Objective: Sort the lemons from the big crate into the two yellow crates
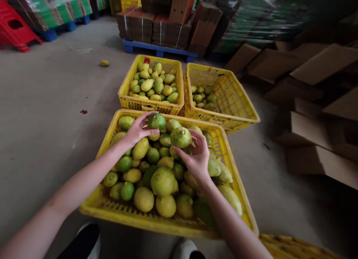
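Observation:
My left hand [141, 129] grips a dark green lemon [157, 121] between thumb and fingers, above the far part of the near yellow crate [156, 222]. To its right, my right hand [199, 151] holds a paler, yellow-green lemon [181, 137], its stem end turned towards me. The two held lemons are close together but apart. Beneath both hands the crate is filled with loose lemons [162, 181] in shades of green and yellow. My forearms cover some of the fruit at either side.
Behind stand a yellow crate of lemons [122, 92] and a tilted crate [232, 91] with a few at its left end. One lemon [104, 63] lies on the floor. Open cardboard boxes [310, 125] crowd the right; flattened cartons sit on a blue pallet [159, 50]. A red stool [16, 26] is far left.

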A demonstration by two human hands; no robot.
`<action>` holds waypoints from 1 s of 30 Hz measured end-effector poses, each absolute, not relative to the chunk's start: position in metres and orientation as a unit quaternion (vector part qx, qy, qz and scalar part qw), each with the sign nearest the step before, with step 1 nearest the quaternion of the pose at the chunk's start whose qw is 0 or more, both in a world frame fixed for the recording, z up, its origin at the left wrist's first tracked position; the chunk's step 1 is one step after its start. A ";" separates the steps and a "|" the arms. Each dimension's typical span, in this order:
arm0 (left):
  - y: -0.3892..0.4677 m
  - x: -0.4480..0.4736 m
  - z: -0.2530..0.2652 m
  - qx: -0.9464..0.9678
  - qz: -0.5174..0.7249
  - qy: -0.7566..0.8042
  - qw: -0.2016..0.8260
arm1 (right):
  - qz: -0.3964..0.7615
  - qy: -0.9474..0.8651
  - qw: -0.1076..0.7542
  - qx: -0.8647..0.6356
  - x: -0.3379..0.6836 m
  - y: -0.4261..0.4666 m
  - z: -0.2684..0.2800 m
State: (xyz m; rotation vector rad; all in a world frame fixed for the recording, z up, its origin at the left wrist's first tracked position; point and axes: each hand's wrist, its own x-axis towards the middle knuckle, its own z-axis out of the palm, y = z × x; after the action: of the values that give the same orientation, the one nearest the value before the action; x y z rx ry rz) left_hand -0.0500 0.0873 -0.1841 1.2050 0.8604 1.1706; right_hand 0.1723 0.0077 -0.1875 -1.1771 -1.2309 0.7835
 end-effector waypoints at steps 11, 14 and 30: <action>0.082 -0.043 -0.183 0.521 0.494 0.363 0.594 | 0.366 -0.524 0.561 -0.526 0.165 0.006 -0.181; 0.082 -0.044 -0.182 0.518 0.502 0.365 0.588 | 0.356 -0.519 0.572 -0.527 0.164 0.006 -0.182; 0.081 -0.044 -0.183 0.540 0.483 0.369 0.582 | 0.316 -0.530 0.576 -0.536 0.167 0.007 -0.190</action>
State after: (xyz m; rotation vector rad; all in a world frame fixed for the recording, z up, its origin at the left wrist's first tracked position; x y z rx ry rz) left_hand -0.0444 0.0812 -0.1832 1.2601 0.8628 1.1287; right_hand 0.1674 0.0068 -0.1901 -1.2539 -1.2417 0.7410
